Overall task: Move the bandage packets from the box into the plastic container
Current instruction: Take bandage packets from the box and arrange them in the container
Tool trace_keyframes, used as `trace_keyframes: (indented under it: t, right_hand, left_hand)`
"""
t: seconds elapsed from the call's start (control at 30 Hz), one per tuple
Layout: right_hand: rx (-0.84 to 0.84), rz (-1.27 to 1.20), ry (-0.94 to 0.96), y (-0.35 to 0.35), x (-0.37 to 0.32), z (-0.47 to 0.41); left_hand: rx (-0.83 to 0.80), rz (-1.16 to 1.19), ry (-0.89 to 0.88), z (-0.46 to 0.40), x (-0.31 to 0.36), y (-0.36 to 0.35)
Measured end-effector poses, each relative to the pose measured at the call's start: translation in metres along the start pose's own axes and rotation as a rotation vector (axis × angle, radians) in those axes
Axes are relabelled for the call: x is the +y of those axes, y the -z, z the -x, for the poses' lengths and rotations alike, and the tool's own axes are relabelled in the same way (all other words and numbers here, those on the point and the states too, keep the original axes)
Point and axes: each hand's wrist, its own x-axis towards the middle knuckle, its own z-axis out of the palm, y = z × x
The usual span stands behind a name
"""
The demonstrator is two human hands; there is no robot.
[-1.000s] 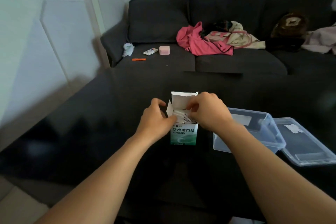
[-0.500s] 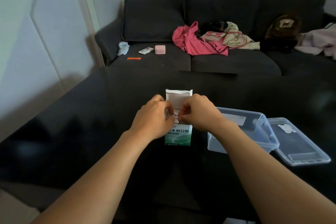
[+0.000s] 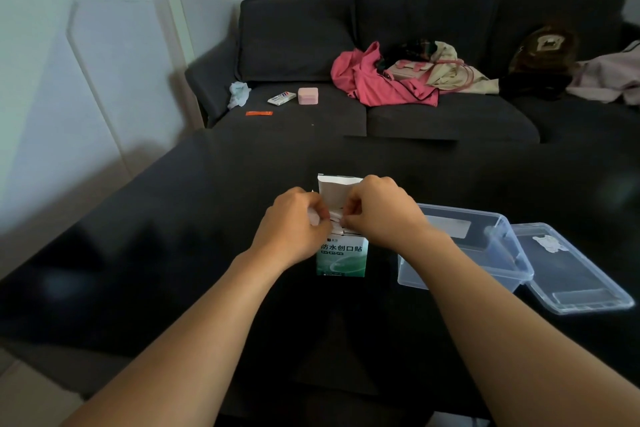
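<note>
Two bare forearms reach in from the near edge across a dark, glossy tabletop (image 3: 173, 253). In the middle of it stands a small green-and-white box (image 3: 341, 258), upright, its white top flap (image 3: 334, 191) folded up and back on the far side. Both hands meet over its open mouth. The left hand (image 3: 294, 229) is curled at the left side of the opening, fingers closed on a bit of white there; whether that is a side flap or a packet I cannot tell. The right hand (image 3: 379, 210) comes in from the right with thumb and fingertips pinched on the white bandage packets (image 3: 337, 220) that show as thin strips at the box's mouth. The packets are in the box, only their ends peeking out between the two hands.

Just to the right of the box, near the right forearm, sits a clear plastic container (image 3: 485, 246), open. Its clear lid (image 3: 571, 274) lies flat on the tabletop beside it, farther right, touching or nearly touching its rim.

Beyond the tabletop is a dark grey sofa (image 3: 294, 42). On its left seat lie a crumpled pale tissue (image 3: 239, 94), a small white packet (image 3: 281, 98), a pink case (image 3: 308, 96) and a thin orange strip (image 3: 259, 113). Toward the middle is a heap of pink cloth (image 3: 374, 80) and a cream bag (image 3: 446, 69), and at the far right a brown soft toy (image 3: 543, 48).
</note>
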Motion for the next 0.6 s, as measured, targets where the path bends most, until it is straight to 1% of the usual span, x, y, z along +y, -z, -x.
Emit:
trace_keyframes:
  t: [0.1, 0.2, 0.43, 0.6]
  right_hand:
    - [-0.024, 0.050, -0.016, -0.0015, -0.0027, -0.0016]
    - [-0.063, 0.035, -0.024, 0.0026, 0.0017, -0.0028]
    - [-0.061, 0.000, -0.006, 0.0021, 0.0059, -0.0026]
    - [-0.071, -0.049, 0.001, 0.0020, 0.0025, -0.0015]
  left_hand:
    - [0.031, -0.027, -0.003, -0.0003, 0.0043, -0.0008]
    - [0.024, -0.012, 0.030, -0.0021, 0.0041, -0.0011]
    - [-0.060, 0.236, 0.160, -0.0028, 0.0035, -0.0012]
    - [-0.034, 0.339, 0.229, -0.0030, 0.0047, -0.0038]
